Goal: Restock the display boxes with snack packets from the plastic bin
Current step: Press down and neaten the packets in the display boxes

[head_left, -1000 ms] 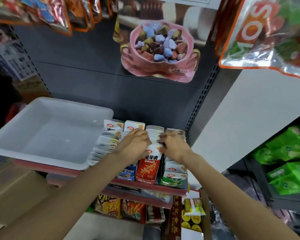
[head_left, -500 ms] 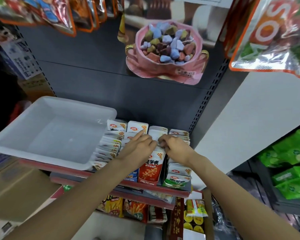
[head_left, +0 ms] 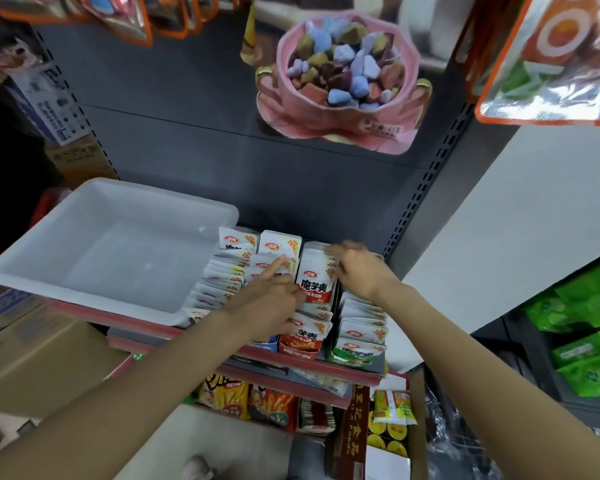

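Observation:
The white plastic bin [head_left: 84, 271] sits on the shelf at the left, and its inside shows no packets. To its right stand display boxes [head_left: 300, 351] packed with rows of snack packets [head_left: 222, 282]. One red-and-white snack packet [head_left: 315, 285] stands upright in the middle row. My left hand [head_left: 267, 306] holds its left edge, with the index finger stretched out over the neighbouring row. My right hand [head_left: 359, 271] grips its top right corner, fingers curled over the row behind.
A green-fronted row of packets [head_left: 359, 351] fills the rightmost box. Lower shelves hold more snack bags [head_left: 250, 400]. A cardboard carton [head_left: 32, 362] sits at the lower left. Bags hang overhead, among them a pink candy bag [head_left: 343, 81]. Green packs [head_left: 589, 327] fill the right-hand rack.
The packet both hands pinched at the top now stands higher with its face showing. My left index finger has stretched out over the neighbouring row. My right hand moved back.

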{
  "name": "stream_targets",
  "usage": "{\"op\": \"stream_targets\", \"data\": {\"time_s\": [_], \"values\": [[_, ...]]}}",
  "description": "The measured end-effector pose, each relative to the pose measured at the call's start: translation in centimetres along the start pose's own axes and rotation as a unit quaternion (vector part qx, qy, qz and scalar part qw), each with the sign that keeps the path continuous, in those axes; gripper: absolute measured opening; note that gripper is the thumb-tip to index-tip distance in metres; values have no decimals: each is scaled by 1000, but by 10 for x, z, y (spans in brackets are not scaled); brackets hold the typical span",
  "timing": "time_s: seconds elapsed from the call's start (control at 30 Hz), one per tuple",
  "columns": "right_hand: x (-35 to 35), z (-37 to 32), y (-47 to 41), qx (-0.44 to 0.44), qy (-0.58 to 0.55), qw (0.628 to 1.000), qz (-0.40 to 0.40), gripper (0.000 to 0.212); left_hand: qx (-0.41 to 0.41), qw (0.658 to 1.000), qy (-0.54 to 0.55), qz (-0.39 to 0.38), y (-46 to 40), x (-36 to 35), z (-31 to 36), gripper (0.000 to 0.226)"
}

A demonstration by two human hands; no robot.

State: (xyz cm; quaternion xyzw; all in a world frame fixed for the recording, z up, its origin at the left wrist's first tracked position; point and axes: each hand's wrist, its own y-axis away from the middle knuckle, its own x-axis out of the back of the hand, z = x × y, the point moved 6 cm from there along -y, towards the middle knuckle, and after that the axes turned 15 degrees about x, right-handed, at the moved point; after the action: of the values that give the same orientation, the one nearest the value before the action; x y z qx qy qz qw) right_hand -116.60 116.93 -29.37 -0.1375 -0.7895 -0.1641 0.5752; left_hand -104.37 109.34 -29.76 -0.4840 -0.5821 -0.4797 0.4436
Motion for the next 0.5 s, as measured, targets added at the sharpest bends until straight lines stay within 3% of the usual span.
{"op": "stream_targets", "data": {"time_s": [0.23, 0.5], "values": [[-7, -8, -10, -5, 55, 998, 5, 36, 4, 1000, 6, 18, 3, -4, 6, 63], [-21, -15, -2, 19, 62, 995, -76, 29, 33, 995, 62, 65, -2, 1, 4, 55]]}}
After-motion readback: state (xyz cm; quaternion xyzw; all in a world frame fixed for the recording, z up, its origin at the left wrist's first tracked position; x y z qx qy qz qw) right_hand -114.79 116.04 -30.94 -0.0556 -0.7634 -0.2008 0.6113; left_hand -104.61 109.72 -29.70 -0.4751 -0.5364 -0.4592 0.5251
